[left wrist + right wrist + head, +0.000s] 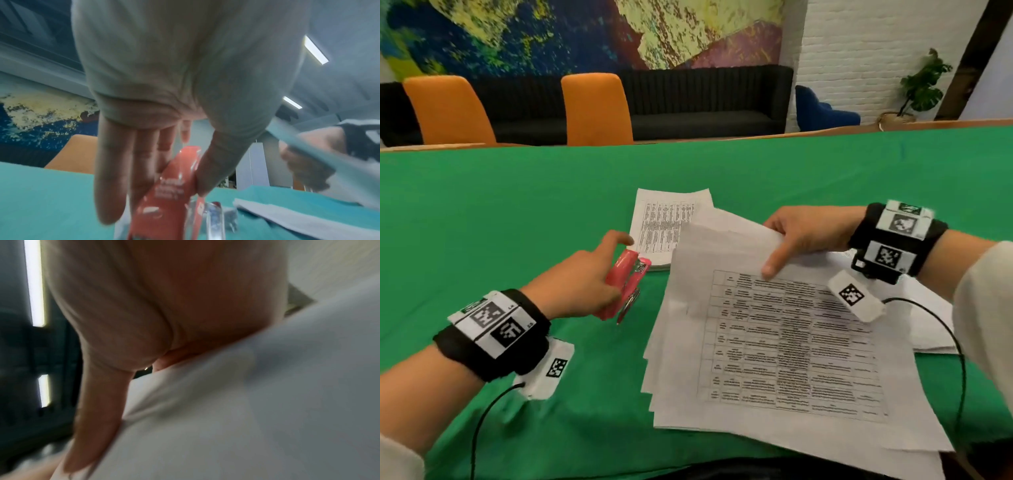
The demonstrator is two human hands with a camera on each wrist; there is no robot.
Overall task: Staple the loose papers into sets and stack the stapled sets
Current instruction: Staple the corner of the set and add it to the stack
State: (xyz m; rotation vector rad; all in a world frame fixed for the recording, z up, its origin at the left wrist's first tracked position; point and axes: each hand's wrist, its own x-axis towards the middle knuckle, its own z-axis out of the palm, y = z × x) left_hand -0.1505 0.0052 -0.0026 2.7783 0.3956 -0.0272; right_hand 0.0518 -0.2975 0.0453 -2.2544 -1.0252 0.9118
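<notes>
Left grip [582, 281] curls around a pink stapler [625, 284] above the green worktop [517, 205]; right grip [804, 236] pinches the loose papers [774, 342] by their top edge. Fanned sheets could get stapled crooked.

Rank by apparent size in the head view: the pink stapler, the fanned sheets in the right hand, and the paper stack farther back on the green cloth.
1. Fanned sheets, largest, though nearest the camera.
2. Paper stack, partly hidden behind the sheets.
3. Pink stapler, smallest, partly covered by the left hand.
</notes>
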